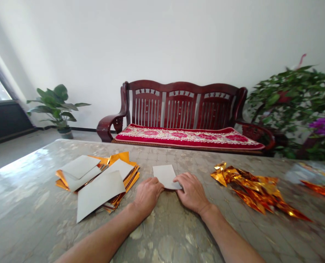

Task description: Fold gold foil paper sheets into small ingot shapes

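Observation:
A pale sheet of paper (165,174) lies between my two hands on the table, its white side up. My left hand (149,191) is closed with thumb and fingers on the sheet's near left corner. At its right edge my right hand (192,191) pinches the paper, the fingers curled over it. To the left is a loose pile of paper sheets (100,191), white on one face and shiny gold-orange where the other face shows. Folded pieces of gold foil paper (256,186) lie heaped to the right of my right hand.
The patterned table (162,233) fills the foreground. A clear plastic bag (310,173) and more orange foil (321,188) lie at the right. Behind the table stands a dark red wooden bench (178,106), with a potted plant (58,106) to the left and leafy plants (290,98) to the right.

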{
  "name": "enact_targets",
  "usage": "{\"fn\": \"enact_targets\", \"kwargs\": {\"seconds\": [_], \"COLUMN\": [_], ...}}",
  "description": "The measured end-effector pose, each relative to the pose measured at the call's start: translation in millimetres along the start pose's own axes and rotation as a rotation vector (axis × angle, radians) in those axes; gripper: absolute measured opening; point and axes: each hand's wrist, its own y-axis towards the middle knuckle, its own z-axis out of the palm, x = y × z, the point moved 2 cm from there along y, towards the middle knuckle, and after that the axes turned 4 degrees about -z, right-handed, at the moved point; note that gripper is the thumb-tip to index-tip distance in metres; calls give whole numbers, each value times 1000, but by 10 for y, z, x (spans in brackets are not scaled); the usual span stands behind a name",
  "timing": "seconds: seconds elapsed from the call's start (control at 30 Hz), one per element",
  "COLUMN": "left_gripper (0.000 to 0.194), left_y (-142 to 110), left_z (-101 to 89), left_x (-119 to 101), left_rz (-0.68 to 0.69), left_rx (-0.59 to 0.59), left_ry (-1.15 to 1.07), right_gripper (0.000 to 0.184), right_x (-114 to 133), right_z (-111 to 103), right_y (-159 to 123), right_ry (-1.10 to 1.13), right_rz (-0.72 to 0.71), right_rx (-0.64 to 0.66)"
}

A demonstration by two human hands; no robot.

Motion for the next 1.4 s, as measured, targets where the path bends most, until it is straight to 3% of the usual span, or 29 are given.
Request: {"fn": "enact_targets", "kwargs": {"seconds": [0.1, 0.3, 0.63, 1.2, 1.4], "left_gripper": [27, 32, 30, 25, 24], "left_y": [33, 94, 125, 106, 103], "left_z": [3, 24, 76, 3, -3], "left_x": [44, 171, 267, 247, 262], "left_rz": [-4, -11, -264, -254, -269], "left_rx": [8, 16, -45, -56, -49], "left_ry": [-62, -212, -197, -129, -149], "right_gripper": [8, 23, 24, 25, 22], "right_x": [-9, -95, -124, -160, -189], "right_z": [-18, 44, 116, 136, 96], "right_y": [-7, 3, 71, 81, 80], "right_ry": [12, 62, -12, -33, 10], "right_rz": [-40, 7, 163, 261, 199], "right_rx": [37, 78, 125, 126, 160]}}
